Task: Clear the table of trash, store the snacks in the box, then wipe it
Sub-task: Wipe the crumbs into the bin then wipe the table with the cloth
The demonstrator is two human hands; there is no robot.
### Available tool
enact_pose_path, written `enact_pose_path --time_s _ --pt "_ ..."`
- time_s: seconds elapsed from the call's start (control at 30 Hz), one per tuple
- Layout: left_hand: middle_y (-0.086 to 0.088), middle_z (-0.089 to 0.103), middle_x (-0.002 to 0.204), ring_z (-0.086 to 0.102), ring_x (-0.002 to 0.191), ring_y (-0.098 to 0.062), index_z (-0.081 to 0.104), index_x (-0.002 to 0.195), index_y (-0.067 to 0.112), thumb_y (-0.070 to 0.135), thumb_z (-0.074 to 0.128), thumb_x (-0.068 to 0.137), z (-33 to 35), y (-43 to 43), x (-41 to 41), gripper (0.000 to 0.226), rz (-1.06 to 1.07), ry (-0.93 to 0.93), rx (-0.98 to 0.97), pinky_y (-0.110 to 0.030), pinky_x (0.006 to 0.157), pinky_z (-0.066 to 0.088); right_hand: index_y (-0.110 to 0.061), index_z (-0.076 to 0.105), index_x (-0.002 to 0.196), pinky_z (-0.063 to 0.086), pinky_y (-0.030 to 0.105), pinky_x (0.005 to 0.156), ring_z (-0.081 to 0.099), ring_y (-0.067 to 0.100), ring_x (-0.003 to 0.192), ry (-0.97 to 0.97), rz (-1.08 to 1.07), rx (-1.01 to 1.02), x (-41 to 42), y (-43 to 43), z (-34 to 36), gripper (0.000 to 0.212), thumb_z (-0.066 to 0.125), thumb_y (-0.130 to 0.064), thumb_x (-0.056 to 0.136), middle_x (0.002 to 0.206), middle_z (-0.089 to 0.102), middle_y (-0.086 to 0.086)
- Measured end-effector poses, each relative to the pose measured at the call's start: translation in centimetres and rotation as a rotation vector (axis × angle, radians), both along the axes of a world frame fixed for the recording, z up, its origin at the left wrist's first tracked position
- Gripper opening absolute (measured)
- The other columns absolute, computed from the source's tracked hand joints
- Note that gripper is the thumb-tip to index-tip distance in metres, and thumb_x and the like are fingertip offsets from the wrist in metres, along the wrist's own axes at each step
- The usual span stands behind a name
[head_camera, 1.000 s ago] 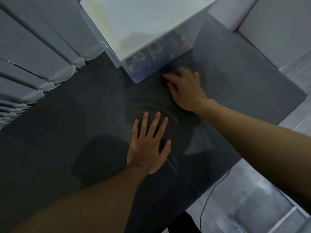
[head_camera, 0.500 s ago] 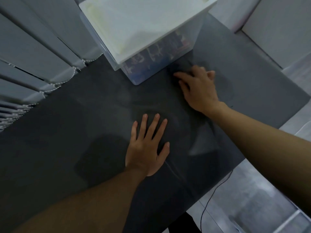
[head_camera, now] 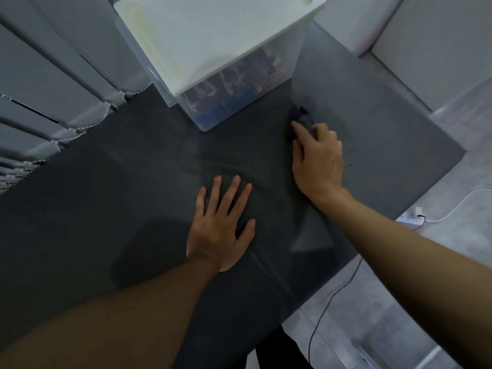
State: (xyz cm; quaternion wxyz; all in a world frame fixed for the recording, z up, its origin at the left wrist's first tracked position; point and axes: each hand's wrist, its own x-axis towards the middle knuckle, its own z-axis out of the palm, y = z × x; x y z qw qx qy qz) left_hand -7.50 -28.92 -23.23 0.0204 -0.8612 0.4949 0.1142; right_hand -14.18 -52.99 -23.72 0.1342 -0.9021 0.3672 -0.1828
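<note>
Right hand (head_camera: 316, 158) — fingers curled over dark cloth (head_camera: 303, 117), beside lidded storage box (head_camera: 239, 102). Left hand (head_camera: 221, 222) flat, splayed on tabletop (head_camera: 106, 195). Wiping step, apparently — next stroke wants even pressure toward the far right corner.

Indoor room, home or office; which one cannot be told.
Evidence:
- dark grey table (head_camera: 106, 198)
- vertical window blinds (head_camera: 48, 83) with bead chain, at the table's left edge
- lidded clear plastic storage box (head_camera: 207, 41) holding snack packets (head_camera: 239, 83)
- pale hard floor (head_camera: 452, 169)
- white plug (head_camera: 417, 211) and black cable (head_camera: 331, 295) on the floor

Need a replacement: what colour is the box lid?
White lid, seen best in head view.
</note>
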Motion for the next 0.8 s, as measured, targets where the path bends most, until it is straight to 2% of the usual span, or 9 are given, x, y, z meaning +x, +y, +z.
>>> enact_pose_path --time_s 0.1,0.17,0.33,0.4,0.53,0.6,0.7,0.73,0.8 --pt "0.003 0.003 0.170 -0.003 0.156 -0.028 0.005 0.162 0.028 0.057 0.023 0.100 -0.2 0.0 0.1 0.070 0.003 0.010 0.014 -0.054 0.124 0.008 -0.022 0.062 0.132 0.045 0.044 0.074 0.053 0.032 0.087 0.018 0.477 -0.079 -1.7 3.5 -0.1 0.036 0.051 -0.021 0.098 0.109 0.059 0.011" --pt "0.004 -0.001 0.169 -0.006 0.155 -0.027 -0.001 0.161 0.029 0.059 0.020 0.099 -0.2 0.0 0.1 0.072 0.003 0.018 0.016 -0.053 0.124 0.004 -0.024 0.062 0.133 0.044 0.043 0.074 0.053 0.030 0.087 0.042 0.603 -0.099 -2.9 3.2 -0.2 0.035 0.051 -0.023 0.100 0.109 0.060 0.010" --pt "0.003 -0.003 0.169 -0.007 0.156 -0.019 0.002 0.162 0.018 0.066 0.029 0.093 0.1 0.3 0.1 0.087 0.054 0.081 -0.077 -0.048 0.125 0.001 -0.021 0.060 0.134 0.043 0.043 0.077 0.051 0.036 0.090 -0.013 -0.152 0.088 -2.6 4.8 0.5 0.037 0.053 -0.021 0.098 0.105 0.055 0.014" --pt "0.001 0.000 0.169 -0.004 0.155 -0.015 0.005 0.161 0.013 0.062 0.034 0.090 0.2 0.7 0.3 0.092 0.091 0.165 -0.154 -0.043 0.126 0.000 -0.020 0.059 0.135 0.045 0.044 0.077 0.051 0.035 0.090 0.019 -0.061 0.071 -2.2 7.7 0.8 0.037 0.052 -0.022 0.098 0.107 0.054 0.014" --pt "-0.001 0.012 0.168 0.003 0.155 -0.013 0.020 0.159 0.007 0.045 0.040 0.093 1.0 2.3 1.9 0.078 0.243 0.394 -0.357 -0.033 0.126 0.005 -0.021 0.061 0.134 0.044 0.044 0.074 0.052 0.030 0.086 0.052 0.478 0.013 -2.9 9.6 0.5 0.036 0.047 -0.028 0.101 0.106 0.056 0.010" --pt "-0.005 0.022 0.166 0.009 0.155 -0.021 0.029 0.156 0.007 0.043 0.034 0.097 1.0 4.4 4.0 0.069 0.232 0.231 -0.341 -0.038 0.126 0.006 -0.022 0.062 0.133 0.043 0.043 0.074 0.052 0.031 0.086 0.032 0.310 -0.005 -2.5 9.5 0.2 0.035 0.049 -0.026 0.101 0.103 0.055 0.011" --pt "-0.006 0.024 0.166 0.012 0.154 -0.031 0.029 0.157 0.013 0.043 0.026 0.100 0.6 8.7 8.3 0.065 0.304 0.056 -0.214 -0.045 0.126 0.005 -0.021 0.061 0.133 0.038 0.040 0.075 0.051 0.035 0.088 0.011 -0.156 0.088 -0.4 12.1 0.3 0.035 0.051 -0.021 0.100 0.104 0.054 0.014" --pt "-0.006 0.022 0.166 0.012 0.154 -0.034 0.028 0.158 0.014 0.043 0.024 0.099 0.4 10.3 9.8 0.065 0.360 0.013 -0.174 -0.048 0.125 0.006 -0.022 0.061 0.133 0.040 0.041 0.077 0.052 0.035 0.090 0.018 -0.191 0.119 0.5 13.5 0.5 0.035 0.051 -0.021 0.099 0.106 0.054 0.014" --pt "-0.008 0.020 0.166 0.011 0.152 -0.041 0.026 0.158 0.015 0.045 0.023 0.099 0.0 13.3 12.5 0.067 0.485 -0.048 -0.121 -0.052 0.124 0.008 -0.026 0.061 0.130 0.045 0.043 0.078 0.055 0.035 0.089 0.014 0.023 0.111 1.8 16.5 0.6 0.035 0.051 -0.024 0.096 0.107 0.056 0.011"
